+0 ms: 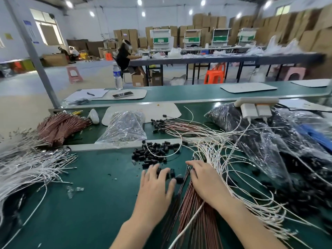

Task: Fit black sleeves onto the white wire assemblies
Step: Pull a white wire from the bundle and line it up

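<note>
Black sleeves point(156, 153) loose on the counter point(98, 177), touching the spread, straight fingers of the left hand point(156, 187); right hand point(206, 182) flat, gripping nothing, over white wires point(213, 151) running lengthwise away.

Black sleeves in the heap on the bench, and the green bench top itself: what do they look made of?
Black sleeves: probably soft rubber or plastic; matte black, small moulded tubes with little shine. Green bench top: seemingly a rubber or vinyl mat; smooth, even green with a dull sheen.
</note>
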Motion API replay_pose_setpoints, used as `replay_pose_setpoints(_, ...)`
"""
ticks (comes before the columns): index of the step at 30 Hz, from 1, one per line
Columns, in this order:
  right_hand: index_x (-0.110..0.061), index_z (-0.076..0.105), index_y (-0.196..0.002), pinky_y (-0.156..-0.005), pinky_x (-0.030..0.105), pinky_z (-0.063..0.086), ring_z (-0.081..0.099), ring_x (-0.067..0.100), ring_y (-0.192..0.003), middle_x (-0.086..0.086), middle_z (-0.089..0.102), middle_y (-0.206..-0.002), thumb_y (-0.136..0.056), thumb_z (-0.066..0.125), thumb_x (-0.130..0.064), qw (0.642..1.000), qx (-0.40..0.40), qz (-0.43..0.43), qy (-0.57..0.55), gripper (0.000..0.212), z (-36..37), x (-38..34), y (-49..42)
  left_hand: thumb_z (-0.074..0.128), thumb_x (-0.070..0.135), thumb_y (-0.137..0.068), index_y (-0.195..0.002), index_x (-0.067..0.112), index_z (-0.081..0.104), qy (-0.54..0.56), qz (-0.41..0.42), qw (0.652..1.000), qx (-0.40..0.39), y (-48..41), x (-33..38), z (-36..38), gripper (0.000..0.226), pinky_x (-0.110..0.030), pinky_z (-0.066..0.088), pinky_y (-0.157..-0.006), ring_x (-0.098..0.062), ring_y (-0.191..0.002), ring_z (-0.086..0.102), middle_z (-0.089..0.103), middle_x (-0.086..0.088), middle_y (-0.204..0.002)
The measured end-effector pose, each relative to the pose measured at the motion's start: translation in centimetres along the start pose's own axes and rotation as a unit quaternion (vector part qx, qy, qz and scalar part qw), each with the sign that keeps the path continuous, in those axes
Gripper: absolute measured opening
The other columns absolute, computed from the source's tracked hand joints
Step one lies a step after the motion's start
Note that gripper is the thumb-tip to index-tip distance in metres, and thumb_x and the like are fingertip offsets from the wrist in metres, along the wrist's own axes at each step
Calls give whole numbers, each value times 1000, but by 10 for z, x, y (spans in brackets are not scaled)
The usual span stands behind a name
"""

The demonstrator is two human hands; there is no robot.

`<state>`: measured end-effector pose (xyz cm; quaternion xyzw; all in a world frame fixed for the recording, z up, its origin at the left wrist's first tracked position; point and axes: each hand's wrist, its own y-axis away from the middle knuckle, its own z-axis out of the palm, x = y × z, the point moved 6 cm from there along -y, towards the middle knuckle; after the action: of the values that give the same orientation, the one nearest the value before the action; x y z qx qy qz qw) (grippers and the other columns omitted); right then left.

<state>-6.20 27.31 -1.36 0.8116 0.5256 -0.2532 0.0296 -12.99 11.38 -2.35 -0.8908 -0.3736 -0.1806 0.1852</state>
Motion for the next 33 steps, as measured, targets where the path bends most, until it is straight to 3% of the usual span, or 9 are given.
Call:
replay_pose_setpoints(4,-19,50,-145,-117,21,25,43,8,-136,-4,53,-145,-105,39,-11,999,44,-10,-8,42,-8,4,11,39,47,-102,-114,27,59,-74,42,995,56,8,29,-17,30,-26,40,-86,-13,-104,52,53,7,-115)
replay_pose_setpoints(8,-18,52,-142,-117,25,28,46,9,-135,-2,57,-142,-104,42,-9,997,79,15,-11,41,-12,11,20,44,41,-104,-120,17,53,-148,-5,986,-72,10,34,0,30,-32,43,-79,-22,-119,46,53,-1,-121)
replay_pose_setpoints(13,-17,53,-142,-117,27,27,46,12,-134,-1,58,-141,-103,43,-10,993,110,22,-19,41,-18,7,25,50,3,-94,-115,8,56,-231,-10,961,-150,4,59,6,22,-38,36,-75,-32,-115,53,61,-12,-121)
replay_pose_setpoints(16,-16,54,-141,-116,29,30,47,14,-133,0,59,-139,-102,45,-9,987,151,34,-40,41,-29,4,31,50,14,-96,-100,11,58,-151,-36,977,-143,1,61,0,10,-36,40,-74,-33,-103,62,66,-11,-110)
replay_pose_setpoints(20,-14,55,-138,-111,30,36,48,9,-122,-1,61,-132,-99,49,-9,968,233,47,-79,40,-45,6,40,47,29,-101,-94,17,54,115,-73,986,-95,-5,44,-12,16,-33,51,-61,-18,-72,62,66,-2,-90)
replay_pose_setpoints(23,-17,59,-131,-106,29,42,45,2,-110,-5,63,-123,-100,50,-11,971,220,38,-85,32,-45,4,36,53,27,-102,-99,20,59,317,-106,942,4,-11,20,-39,10,-21,52,-52,-4,-57,60,67,1,-80)
replay_pose_setpoints(27,-26,56,-135,-100,19,39,51,4,-110,-8,59,-123,-104,48,-23,998,56,-28,-31,31,-18,-16,17,56,12,-102,-108,12,62,554,-158,805,137,-9,-22,-62,8,-21,58,-60,-8,-62,67,67,-1,-78)
replay_pose_setpoints(29,-29,55,-137,-99,23,42,52,9,-110,-6,57,-122,-106,46,-28,999,11,-51,15,33,-5,-24,11,55,8,-102,-109,9,62,622,-176,745,163,-3,-34,-59,10,-20,58,-64,-11,-68,70,68,-6,-86)
replay_pose_setpoints(33,-30,59,-135,-96,29,45,53,15,-110,-4,56,-126,-108,40,-31,994,-19,-72,86,34,8,-31,5,57,8,-101,-108,5,62,680,-175,685,194,8,-47,-47,9,-22,59,-69,-19,-81,75,73,-12,-94)
